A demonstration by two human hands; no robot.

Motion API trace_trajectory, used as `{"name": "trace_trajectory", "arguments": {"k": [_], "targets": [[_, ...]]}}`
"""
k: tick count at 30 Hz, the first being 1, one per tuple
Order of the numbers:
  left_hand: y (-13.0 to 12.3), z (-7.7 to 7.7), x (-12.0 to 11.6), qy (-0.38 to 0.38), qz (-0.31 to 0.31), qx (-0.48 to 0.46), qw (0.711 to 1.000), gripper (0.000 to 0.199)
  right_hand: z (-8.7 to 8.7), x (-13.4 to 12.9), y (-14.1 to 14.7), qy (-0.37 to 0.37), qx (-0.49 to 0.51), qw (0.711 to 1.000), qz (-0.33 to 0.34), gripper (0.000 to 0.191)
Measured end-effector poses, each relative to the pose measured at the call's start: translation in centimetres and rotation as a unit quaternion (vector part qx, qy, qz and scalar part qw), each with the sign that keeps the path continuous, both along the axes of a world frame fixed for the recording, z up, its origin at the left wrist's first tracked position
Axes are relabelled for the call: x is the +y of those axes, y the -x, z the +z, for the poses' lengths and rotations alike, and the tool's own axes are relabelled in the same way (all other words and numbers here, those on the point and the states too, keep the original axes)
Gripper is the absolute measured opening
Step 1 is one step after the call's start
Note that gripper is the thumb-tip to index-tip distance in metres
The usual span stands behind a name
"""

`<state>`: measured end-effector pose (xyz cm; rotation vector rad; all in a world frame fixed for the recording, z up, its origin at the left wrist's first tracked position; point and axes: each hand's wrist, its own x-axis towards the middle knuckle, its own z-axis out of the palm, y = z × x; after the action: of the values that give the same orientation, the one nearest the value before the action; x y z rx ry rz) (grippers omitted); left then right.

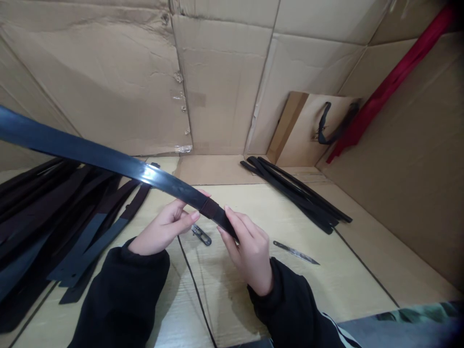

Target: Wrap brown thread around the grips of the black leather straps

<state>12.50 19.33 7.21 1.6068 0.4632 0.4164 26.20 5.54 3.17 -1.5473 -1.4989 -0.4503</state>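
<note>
Walling in the far side and the right, cardboard panels [221, 92] stand around the pale desk [348, 280], perhaps to screen the work space. On the left of the desk lies a heap of dark strips [83, 203], mostly aligned lengthwise, likely so that single pieces can be drawn out easily. Above part of it runs the long dark strip [119, 162], glossy and gently curved, its far end beyond the left edge of view. A red strip of material [395, 84] slants down the right-hand cardboard, and beside its lower end a paper bag [308, 125] leans in the far right corner, probably kept out of the way. Nearer, thin black lengths [293, 191] lie in a loose bundle.

Both hands are closed on the long strip near its right end: the left hand [166, 227] has its thumb in front and fingers behind, seemingly bearing the weight, while the right hand [250, 249] pinches the tip. Between them sits a dark band [209, 208], which this grip probably steadies. A slim pointed blade [296, 253] lies right of the right hand; small snips [201, 235] rest between the hands, both apparently placed for quick reach.
</note>
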Motion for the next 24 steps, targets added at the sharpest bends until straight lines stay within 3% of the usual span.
{"name": "trace_trajectory", "arguments": {"k": [4, 6, 9, 13, 19, 24], "targets": [[-0.6, 0.5, -0.4, -0.067, 0.102, -0.018, 0.992, 0.031, 0.2, 0.0, -0.2, 0.01, 0.013, 1.0, -0.021, 0.035], [-0.8, 0.5, -0.5, -0.093, 0.133, -0.02, 0.987, 0.029, 0.4, 0.0, -0.3, 0.024, 0.003, 0.999, -0.043, 0.033], [-1.2, 0.2, -0.5, -0.11, 0.146, -0.038, 0.982, 0.026, 0.5, 0.0, -0.4, 0.041, -0.025, 0.997, -0.058, 0.031], [-1.7, -0.4, -0.6, -0.112, 0.148, -0.084, 0.979, 0.024, 0.7, 0.1, -0.7, 0.047, -0.058, 0.997, -0.027, 0.026], [-2.0, -1.2, -1.0, -0.009, 0.133, -0.125, 0.983, 0.024, 1.2, -0.2, -0.8, 0.096, -0.001, 0.995, 0.0, 0.022], [-2.1, -1.0, -1.4, -0.036, 0.201, -0.114, 0.972, 0.025, 1.4, -0.1, -1.5, 0.124, -0.015, 0.992, -0.012, 0.021]]}}
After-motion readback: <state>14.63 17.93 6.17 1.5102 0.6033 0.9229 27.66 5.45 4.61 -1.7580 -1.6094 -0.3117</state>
